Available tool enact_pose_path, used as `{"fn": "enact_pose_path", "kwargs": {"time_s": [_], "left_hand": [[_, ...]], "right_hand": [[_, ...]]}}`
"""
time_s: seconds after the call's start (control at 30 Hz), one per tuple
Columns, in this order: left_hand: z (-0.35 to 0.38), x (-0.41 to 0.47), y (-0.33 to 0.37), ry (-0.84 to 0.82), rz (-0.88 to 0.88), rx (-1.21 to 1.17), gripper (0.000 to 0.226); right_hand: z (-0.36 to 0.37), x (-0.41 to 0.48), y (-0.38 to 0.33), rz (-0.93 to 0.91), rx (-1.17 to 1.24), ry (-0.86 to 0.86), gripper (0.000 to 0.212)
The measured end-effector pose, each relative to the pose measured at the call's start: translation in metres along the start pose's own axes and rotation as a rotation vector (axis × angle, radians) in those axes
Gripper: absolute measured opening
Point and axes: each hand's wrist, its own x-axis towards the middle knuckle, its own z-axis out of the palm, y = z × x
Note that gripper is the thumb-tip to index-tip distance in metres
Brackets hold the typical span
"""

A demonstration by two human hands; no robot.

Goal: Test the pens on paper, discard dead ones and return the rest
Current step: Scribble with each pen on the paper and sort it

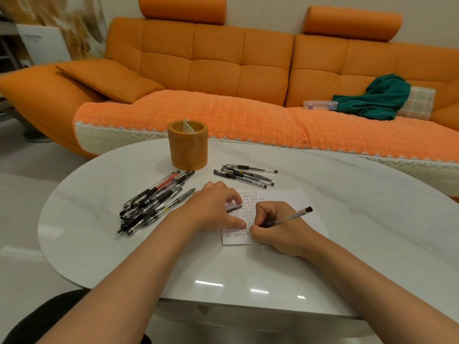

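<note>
Your right hand point(275, 229) grips the pen point(290, 217) with its fingers curled tight round the barrel. The pen's long axis slants, with the tip down at the lower left on the paper point(285, 199) and the black end up to the right. Your left hand point(213, 209) rests on the sheet's left part, index finger bent over a small clear cap point(234, 207). A heap of pens point(154, 202) lies to the left and a smaller bunch point(246, 175) behind the paper, with the orange holder point(188, 147) farther back on the worktop point(347, 244)
</note>
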Motion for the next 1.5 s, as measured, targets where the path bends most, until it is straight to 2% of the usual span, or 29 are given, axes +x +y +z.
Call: {"fn": "enact_pose_path", "kwargs": {"time_s": [1.0, 1.2, 1.33, 1.5], "left_hand": [[0.0, -0.001, -0.001, -0.006, -0.005, -0.033, 0.061], [0.0, -0.001, -0.001, -0.007, -0.004, -0.026, 0.061], [-0.001, -0.003, -0.003, -0.015, 0.011, -0.061, 0.058], [-0.01, -0.005, -0.008, 0.027, -0.033, -0.179, 0.048]], "right_hand": [[0.001, -0.001, 0.0, -0.028, -0.008, -0.05, 0.019], [-0.003, -0.002, 0.001, 0.004, 0.146, 0.072, 0.022], [-0.004, 0.0, 0.003, -0.02, 0.18, 0.17, 0.015], [-0.022, 0.005, 0.003, -0.061, 0.083, 0.223, 0.045]]}}
